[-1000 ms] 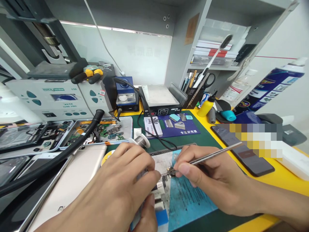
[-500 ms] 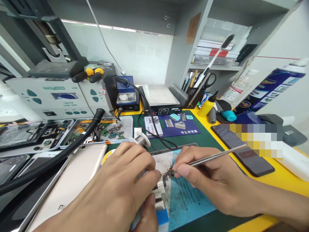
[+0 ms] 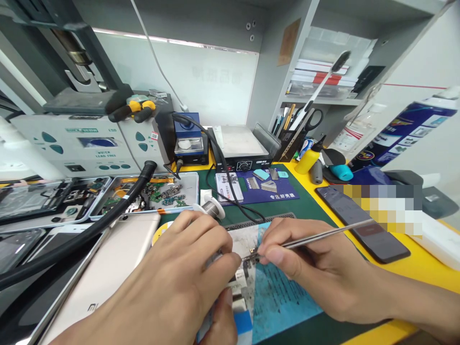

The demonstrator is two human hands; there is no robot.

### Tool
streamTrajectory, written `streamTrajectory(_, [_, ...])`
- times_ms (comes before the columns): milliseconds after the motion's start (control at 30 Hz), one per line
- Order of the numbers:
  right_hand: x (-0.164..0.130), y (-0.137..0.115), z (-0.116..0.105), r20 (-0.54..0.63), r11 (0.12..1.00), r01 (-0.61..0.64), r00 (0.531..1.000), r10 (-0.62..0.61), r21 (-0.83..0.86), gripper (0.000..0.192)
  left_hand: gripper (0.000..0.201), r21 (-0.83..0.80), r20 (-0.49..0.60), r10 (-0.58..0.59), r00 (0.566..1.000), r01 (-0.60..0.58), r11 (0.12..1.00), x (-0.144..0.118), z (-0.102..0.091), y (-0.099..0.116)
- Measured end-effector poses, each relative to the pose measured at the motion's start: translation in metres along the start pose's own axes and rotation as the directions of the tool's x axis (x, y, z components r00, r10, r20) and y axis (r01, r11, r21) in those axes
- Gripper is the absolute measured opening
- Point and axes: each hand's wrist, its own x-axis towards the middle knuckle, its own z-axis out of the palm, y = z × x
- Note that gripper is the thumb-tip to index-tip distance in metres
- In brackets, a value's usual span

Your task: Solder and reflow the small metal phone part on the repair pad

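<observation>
Your right hand pinches metal tweezers, fingers clamped on the shaft, tips down on a small circuit part at frame centre. Your left hand closes around something at the same spot, fingertips touching the part's left edge; what it grips is hidden. The part sits on a worn blue work mat, lower centre, over a green bench mat with a yellow border. A gold phone back lies lower left under a black hose. Parts trays sit left of centre, a dark phone at right. Upper left: a grey soldering station. Centre back: a hot plate. Upper right: shelving, a tool holder.
</observation>
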Motion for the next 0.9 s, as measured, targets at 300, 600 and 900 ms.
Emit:
streamTrajectory(300, [-0.0011,0.0009,-0.0010,0.036,1.000,-0.001,0.999,0.000,0.028,0.009,0.013,-0.007,-0.023,0.008,1.000,-0.008,1.000,-0.0008,0.0022,-0.0022])
streamTrajectory(600, [-0.0037,0.0031,0.0005,-0.074,0.996,-0.030,0.997,0.036,0.085,0.014,0.012,0.042,-0.063,0.091,0.994,-0.089,0.995,0.0009,0.0025,-0.0036])
streamTrajectory(900, [-0.0076,0.0033,0.0004,-0.082,0.997,-0.031,0.996,0.037,0.074,0.016,0.014,0.062,-0.067,0.121,0.990,-0.117,0.991,0.0048,0.0035,-0.0052])
